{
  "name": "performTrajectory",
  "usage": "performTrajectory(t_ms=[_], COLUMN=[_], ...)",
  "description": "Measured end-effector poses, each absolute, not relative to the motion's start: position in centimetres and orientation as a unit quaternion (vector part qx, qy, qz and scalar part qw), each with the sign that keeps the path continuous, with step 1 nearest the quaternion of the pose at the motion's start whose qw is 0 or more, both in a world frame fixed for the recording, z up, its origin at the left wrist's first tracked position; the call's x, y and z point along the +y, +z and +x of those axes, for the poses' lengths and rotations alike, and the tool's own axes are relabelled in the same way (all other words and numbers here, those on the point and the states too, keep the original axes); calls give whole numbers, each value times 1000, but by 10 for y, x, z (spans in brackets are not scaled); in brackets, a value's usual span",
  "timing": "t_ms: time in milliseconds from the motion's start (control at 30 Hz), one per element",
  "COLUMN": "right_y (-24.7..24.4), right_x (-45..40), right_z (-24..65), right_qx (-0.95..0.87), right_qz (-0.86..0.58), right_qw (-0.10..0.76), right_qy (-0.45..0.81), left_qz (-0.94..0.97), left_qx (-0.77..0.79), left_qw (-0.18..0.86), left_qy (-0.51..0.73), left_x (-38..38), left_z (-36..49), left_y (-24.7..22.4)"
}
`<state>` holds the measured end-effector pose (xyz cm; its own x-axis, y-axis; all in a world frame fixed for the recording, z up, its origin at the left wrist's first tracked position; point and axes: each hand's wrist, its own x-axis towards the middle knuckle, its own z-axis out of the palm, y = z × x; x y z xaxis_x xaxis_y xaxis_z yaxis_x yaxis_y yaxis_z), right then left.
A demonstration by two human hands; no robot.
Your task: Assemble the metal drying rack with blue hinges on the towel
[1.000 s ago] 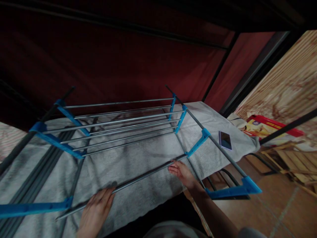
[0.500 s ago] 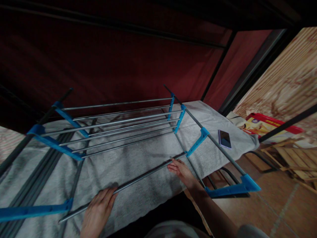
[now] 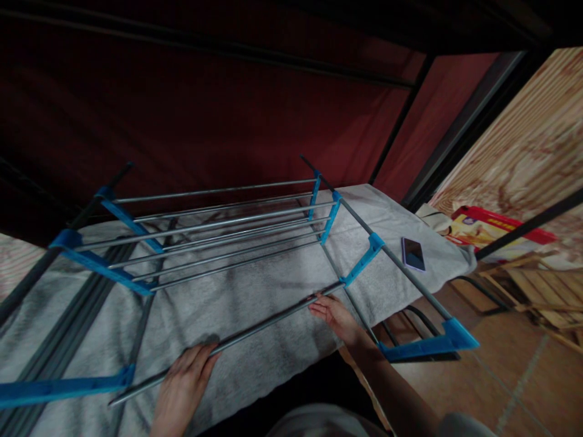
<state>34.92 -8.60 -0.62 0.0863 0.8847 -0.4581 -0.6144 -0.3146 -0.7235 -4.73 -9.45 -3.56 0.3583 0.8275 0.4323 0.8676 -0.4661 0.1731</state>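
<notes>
A long grey metal tube (image 3: 264, 325) slants across the near side of a rack frame made of tubes and blue plastic brackets (image 3: 362, 261). My left hand (image 3: 186, 377) wraps over the tube near its lower left end, which sticks out free beside a blue bracket (image 3: 86, 386). Farther right, my right hand (image 3: 331, 312) pinches the same tube close to its upper right end. That end meets the tip of a right-hand blue bracket; whether it sits inside cannot be made out. Several thinner rods (image 3: 228, 221) span the far brackets.
A grey cloth (image 3: 273, 352) covers the table under the frame. Several loose tubes (image 3: 75, 328) lie at left. A phone (image 3: 413, 254) rests at right. Beyond are a red and yellow box (image 3: 487, 229) and wooden slatted furniture (image 3: 542, 297).
My left hand has shifted very slightly to the right along with the tube. My right hand has barely moved and keeps its hold.
</notes>
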Motion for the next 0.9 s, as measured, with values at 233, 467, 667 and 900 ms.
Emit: performTrajectory(t_ms=[233,467,667,900], right_y=[-4,-4,-8,-17], right_x=[-87,-87,-85,-83], right_z=[348,347,344,347], right_qx=[-152,-145,-132,-129], right_qz=[-468,-473,-485,-488], right_qw=[574,576,581,576], right_qy=[655,651,640,643], left_qz=[-829,-825,-816,-819], left_qx=[-504,-511,-524,-503], left_qw=[53,35,21,35], left_qy=[-236,-240,-244,-273], left_x=[-94,-94,-93,-92], left_z=[-45,-41,-41,-39], left_y=[-34,-32,-37,-38])
